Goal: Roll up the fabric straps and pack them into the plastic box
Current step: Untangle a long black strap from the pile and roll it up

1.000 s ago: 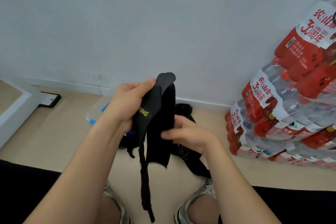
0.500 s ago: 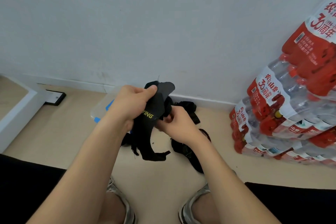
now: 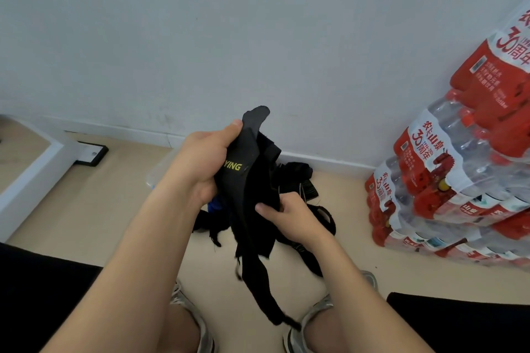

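Observation:
A black fabric strap (image 3: pixel 249 180) with yellow lettering is held up above the floor in the middle of the view. My left hand (image 3: pixel 206 160) grips its upper end, thumb on top. Lower down, my right hand (image 3: pixel 289 215) pinches the hanging part, and the strap's loose tail dangles to between my shoes. More black straps (image 3: pixel 301 180) lie in a heap on the floor behind my hands. The clear plastic box (image 3: pixel 160 169) with blue parts sits on the floor, mostly hidden by my left arm.
Shrink-wrapped packs of water bottles (image 3: pixel 459 169) are stacked at the right against the white wall. A white step and a black-and-white door stop (image 3: pixel 91 153) are at the left. My knees and grey shoes (image 3: pixel 309 324) fill the bottom edge.
My right hand slid down from near the left hand to a lower point on the strap. The bunched strap has dropped out and its tail now hangs long again.

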`<state>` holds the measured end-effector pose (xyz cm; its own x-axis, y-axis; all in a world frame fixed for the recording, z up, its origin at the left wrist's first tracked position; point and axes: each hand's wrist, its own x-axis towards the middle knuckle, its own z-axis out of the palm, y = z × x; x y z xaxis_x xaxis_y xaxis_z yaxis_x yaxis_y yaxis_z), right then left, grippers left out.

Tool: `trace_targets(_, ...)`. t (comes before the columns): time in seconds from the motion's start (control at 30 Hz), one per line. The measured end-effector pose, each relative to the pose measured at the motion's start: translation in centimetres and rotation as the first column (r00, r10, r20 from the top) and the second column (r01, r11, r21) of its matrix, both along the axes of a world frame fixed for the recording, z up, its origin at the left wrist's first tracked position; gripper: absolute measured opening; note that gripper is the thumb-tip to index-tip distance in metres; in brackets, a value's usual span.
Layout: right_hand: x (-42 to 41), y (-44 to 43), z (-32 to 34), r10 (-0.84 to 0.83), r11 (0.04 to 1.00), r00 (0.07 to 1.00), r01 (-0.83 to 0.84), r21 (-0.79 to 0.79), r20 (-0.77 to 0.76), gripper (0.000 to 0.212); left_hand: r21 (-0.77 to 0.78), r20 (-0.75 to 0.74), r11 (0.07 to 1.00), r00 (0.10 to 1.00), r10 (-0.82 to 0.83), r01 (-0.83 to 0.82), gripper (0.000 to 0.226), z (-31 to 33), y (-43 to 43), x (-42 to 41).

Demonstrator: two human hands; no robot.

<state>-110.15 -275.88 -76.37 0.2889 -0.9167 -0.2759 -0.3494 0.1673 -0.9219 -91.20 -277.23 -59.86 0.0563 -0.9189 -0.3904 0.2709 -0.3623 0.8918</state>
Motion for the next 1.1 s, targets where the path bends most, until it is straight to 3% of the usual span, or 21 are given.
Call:
trace_targets(0.1, 0.1, -0.5, 1.1, -0.151, 0.988, 0.947, 0.131, 0.087, 0.284, 0.039, -0.012, 0.134, 1.0, 0.991, -0.014, 0.016, 0.037, -0.3, 0.1, 0.2)
trace_targets(0.2, 0.6, -1.5, 3.7, -0.276, 0.961, 0.862, 0.26, 0.096, 0.425, 0.052, -0.031, 0.282, 0.998, 0.958, -0.041, 0.052, 0.044, -0.2, 0.0, 0.5)
trace_targets(0.43, 1.0, -1.8, 10.0, -0.254, 0.962, 0.69, 0.25, 0.105, 0.678, 0.051, -0.116, 0.408, 0.987, 0.911, -0.056, 0.112, 0.053, 1.4, 0.0, 1.0)
trace_targets(0.5, 1.2, -1.5, 11.6, -0.197, 0.968, 0.698, 0.251, 0.022, 0.689, 0.048, -0.155, 0.425, 0.977, 0.903, -0.065, 0.143, 0.052, 1.8, 0.2, 1.0)
trace_targets(0.63, 1.2, -1.7, 14.0, -0.23, 0.898, 0.832, 0.381, -0.219, 0.504, 0.053, -0.196, 0.476, 0.951, 0.871, -0.12, 0.238, 0.048, 2.6, 0.7, 0.9)
trace_targets(0.7, 1.0, -1.8, 14.6, -0.243, 0.882, 0.856, 0.391, -0.264, 0.457, 0.053, -0.227, 0.522, 0.936, 0.845, -0.117, 0.27, 0.043, 2.8, 0.8, 0.9)
trace_targets(0.8, 0.9, -1.6, 15.7, -0.229, 0.915, 0.78, 0.377, -0.145, 0.583, 0.044, -0.255, 0.566, 0.9, 0.809, -0.158, 0.354, 0.035, 2.9, 1.1, 0.6)
trace_targets(0.93, 0.6, -1.1, 16.8, -0.253, 0.952, 0.539, 0.285, 0.109, 0.804, 0.042, -0.326, 0.611, 0.861, 0.782, -0.122, 0.39, 0.024, 2.3, 1.4, -0.4)
trace_targets(1.1, 0.5, -0.8, 17.0, -0.285, 0.946, 0.472, 0.276, 0.167, 0.835, 0.044, -0.405, 0.681, 0.851, 0.731, 0.038, 0.333, 0.02, 1.2, 1.2, -1.6)
